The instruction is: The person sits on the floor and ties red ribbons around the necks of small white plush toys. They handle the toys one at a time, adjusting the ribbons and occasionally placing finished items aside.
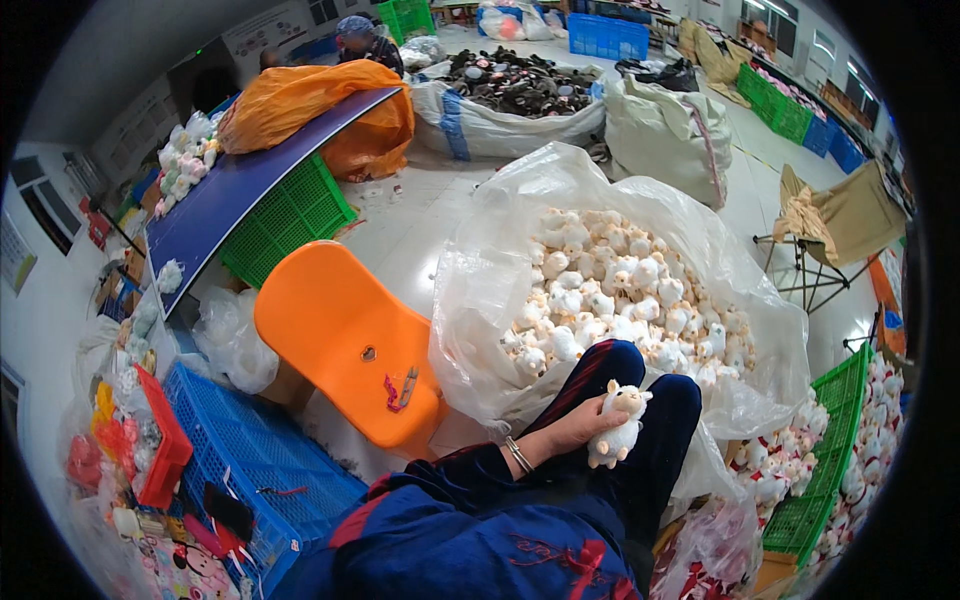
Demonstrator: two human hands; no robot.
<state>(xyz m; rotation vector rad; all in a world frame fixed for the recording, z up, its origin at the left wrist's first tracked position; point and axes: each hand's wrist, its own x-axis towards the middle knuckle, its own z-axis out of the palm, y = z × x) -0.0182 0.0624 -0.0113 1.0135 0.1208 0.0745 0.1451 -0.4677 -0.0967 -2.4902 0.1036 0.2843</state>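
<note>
My left hand [574, 428], a bracelet on its wrist, is closed around a small white plush sheep [617, 441] above my lap. The toy is upright, with its cream face and stubby feet showing. My right hand is not in view. Just beyond my knees, a large clear plastic bag [478, 290] stands open, heaped with many similar white plush toys [600, 290]. On the orange plastic chair [330, 315] to the left lie a pair of thread snips [408, 387] and a bit of red thread [391, 393].
A blue crate [255, 470] and a red tray [163, 440] sit at my left. Right of me, a green crate [822, 455] stands among plush toys with red parts. Farther off are a blue table [240, 175], a white sack [668, 135] and a folding chair [845, 215].
</note>
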